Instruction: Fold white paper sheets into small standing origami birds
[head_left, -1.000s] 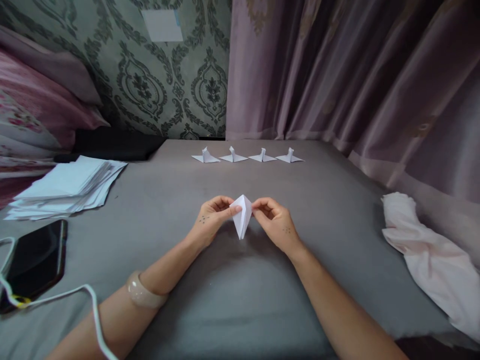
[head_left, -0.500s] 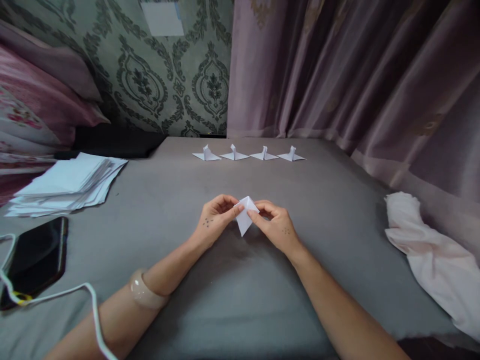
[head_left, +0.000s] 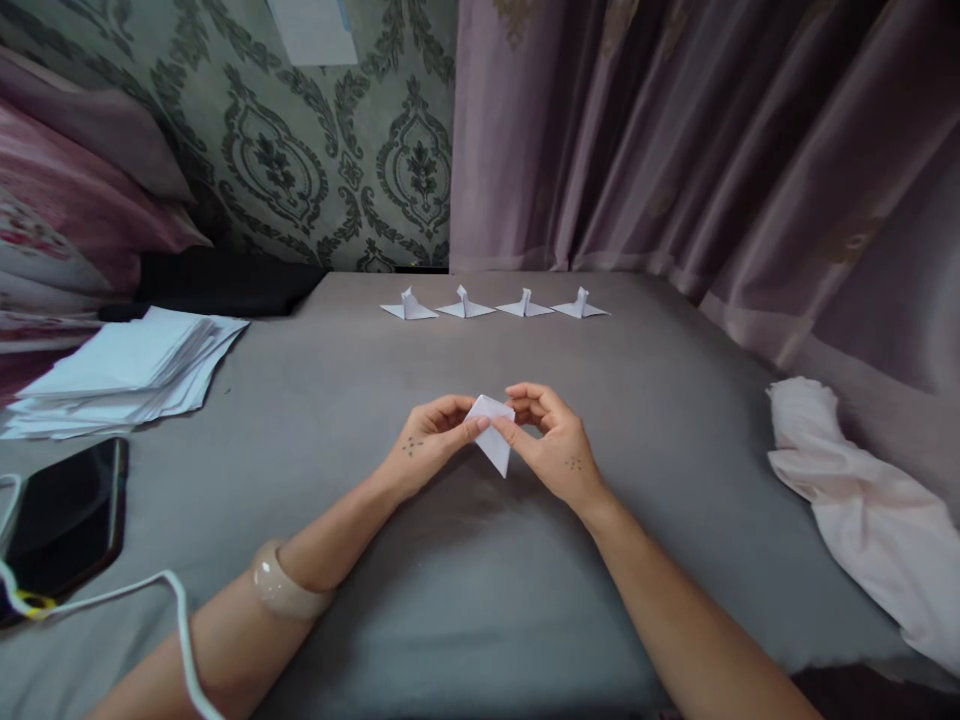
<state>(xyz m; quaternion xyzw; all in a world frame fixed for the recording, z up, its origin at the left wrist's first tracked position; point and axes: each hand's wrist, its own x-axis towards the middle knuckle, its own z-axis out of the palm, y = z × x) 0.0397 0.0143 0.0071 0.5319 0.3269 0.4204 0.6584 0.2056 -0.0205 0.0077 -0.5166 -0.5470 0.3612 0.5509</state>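
Between my two hands, above the grey cloth, is a small piece of folded white paper (head_left: 495, 451), kite-shaped with its long point tipped down and to the right. My left hand (head_left: 433, 440) pinches its left edge, thumb in front and fingers behind. On the other side my right hand (head_left: 555, 440) presses its thumb on the front, with the index finger curled near the right corner; those fingertips are partly hidden. Beyond the hands, several folded white paper birds (head_left: 465, 304) stand in a row.
A stack of white paper sheets (head_left: 124, 365) lies at the left, with a black phone (head_left: 67, 515) nearer me. A white cable (head_left: 176, 610) crosses over my left forearm. Bunched pale cloth (head_left: 855, 510) lies at the right. Curtains (head_left: 615, 140) hang behind.
The folded paper has turned so its lower point swings from left to right. My right hand's fingers have lifted and spread a little from the paper's back.
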